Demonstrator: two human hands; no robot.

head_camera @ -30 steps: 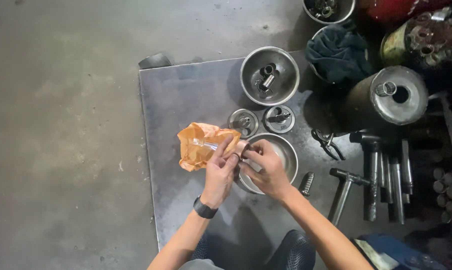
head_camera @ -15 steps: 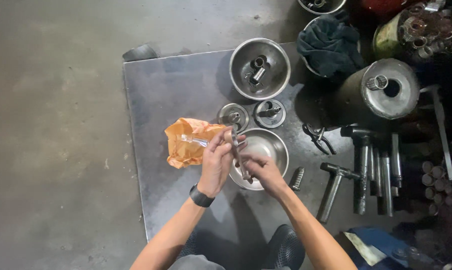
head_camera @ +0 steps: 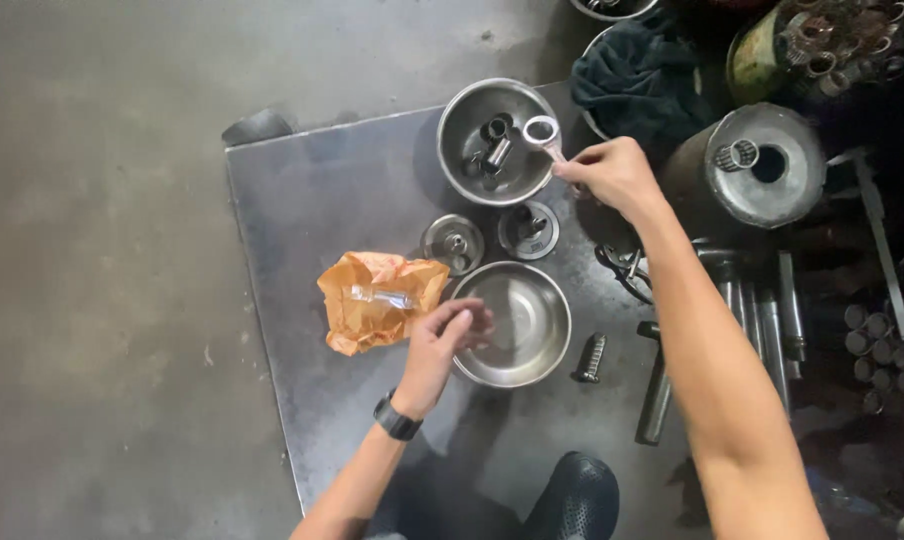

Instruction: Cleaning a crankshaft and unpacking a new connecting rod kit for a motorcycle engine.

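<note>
My right hand point(head_camera: 612, 175) reaches up to the far steel bowl point(head_camera: 462, 115) and pinches a small metal ring-ended part point(head_camera: 543, 133) over its rim. Inside that bowl lie a couple of short metal cylinders point(head_camera: 494, 143). My left hand point(head_camera: 447, 340) hovers at the left rim of the near steel bowl point(head_camera: 552, 345), fingers loosely curled, holding nothing I can see. Just left of it lies a crumpled orange paper bag point(head_camera: 372, 300) with a small clear packet point(head_camera: 380, 296) on top. A black watch sits on my left wrist.
All of this rests on a grey metal plate point(head_camera: 322, 200) on a concrete floor. Two small round metal parts point(head_camera: 453, 243) point(head_camera: 528, 229) sit between the bowls. A ribbed bolt point(head_camera: 590, 357), hammers and rods point(head_camera: 762, 310), a dark cloth point(head_camera: 637, 75) and a big steel cylinder point(head_camera: 762, 165) crowd the right.
My right hand has left the near bowl and moved up to the far bowl, carrying the ring-ended part. My left hand has let go of the orange bag.
</note>
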